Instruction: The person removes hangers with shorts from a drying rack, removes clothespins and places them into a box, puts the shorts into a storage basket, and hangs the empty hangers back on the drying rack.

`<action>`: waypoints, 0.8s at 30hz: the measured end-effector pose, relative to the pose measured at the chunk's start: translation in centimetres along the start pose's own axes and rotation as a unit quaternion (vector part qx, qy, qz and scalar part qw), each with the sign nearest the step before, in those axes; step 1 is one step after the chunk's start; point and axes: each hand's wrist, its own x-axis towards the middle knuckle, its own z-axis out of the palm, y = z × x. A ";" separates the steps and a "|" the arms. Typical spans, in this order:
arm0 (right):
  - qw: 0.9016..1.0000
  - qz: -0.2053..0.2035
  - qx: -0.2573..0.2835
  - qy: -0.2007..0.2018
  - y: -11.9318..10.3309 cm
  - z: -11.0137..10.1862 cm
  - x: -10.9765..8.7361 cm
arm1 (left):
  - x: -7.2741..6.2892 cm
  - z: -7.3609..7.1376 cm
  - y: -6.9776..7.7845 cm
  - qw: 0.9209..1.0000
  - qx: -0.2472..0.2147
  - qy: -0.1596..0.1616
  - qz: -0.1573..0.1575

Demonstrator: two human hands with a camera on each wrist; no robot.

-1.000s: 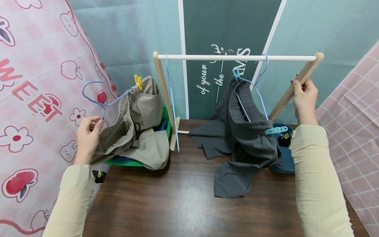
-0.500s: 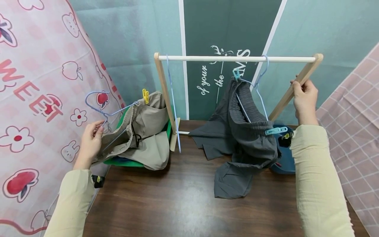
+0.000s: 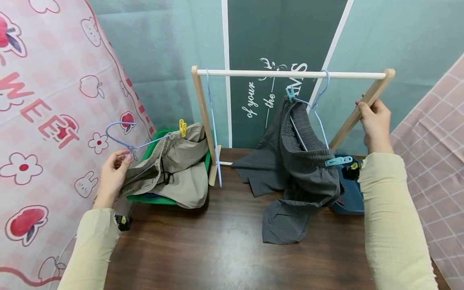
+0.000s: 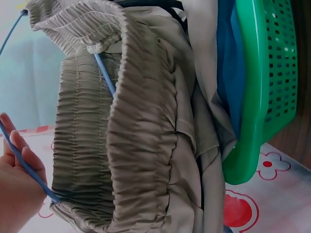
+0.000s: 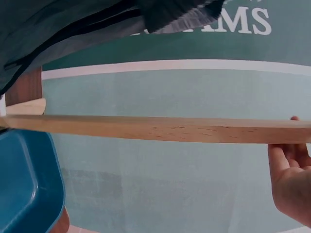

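Observation:
At the left, my left hand [image 3: 114, 173] pinches a blue wire hanger [image 3: 125, 141] just below its hook. Beige trousers [image 3: 185, 177] hang from that hanger by their gathered waistband, a yellow clothespin [image 3: 183, 128] clipped at the far end; they drape over a green basket [image 4: 250, 92]. My right hand [image 3: 376, 123] grips the right wooden leg [image 5: 146, 128] of a small drying rack, whose white rail [image 3: 253, 73] runs across. Dark grey trousers [image 3: 308, 169] hang on it from another blue hanger [image 3: 322, 90], with light blue clothespins [image 3: 338, 161] at the waistband.
A bare blue hanger [image 3: 214, 129] hangs near the rack's left end. Behind the right leg sits a blue bin [image 3: 349, 197]. Blue cloth [image 4: 228, 63] lies in the green basket. Printed curtains flank the brown wooden table [image 3: 217, 245].
My left hand has moved slightly right, and the hanger with the beige trousers has lowered toward the green basket. The right hand keeps its grip on the rack leg.

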 end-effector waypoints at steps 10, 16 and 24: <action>0.993 0.050 0.090 -0.056 -0.4 -0.7 0.0 | -0.1 0.2 -0.2 0.999 0.013 0.023 0.025; 0.976 0.039 0.214 0.010 -1.0 -0.5 -0.4 | -0.4 -0.2 -1.0 0.999 0.036 0.034 0.016; 0.924 -0.005 0.359 0.131 -3.9 1.0 -2.4 | -0.8 -0.1 -1.6 0.997 -0.005 0.069 0.024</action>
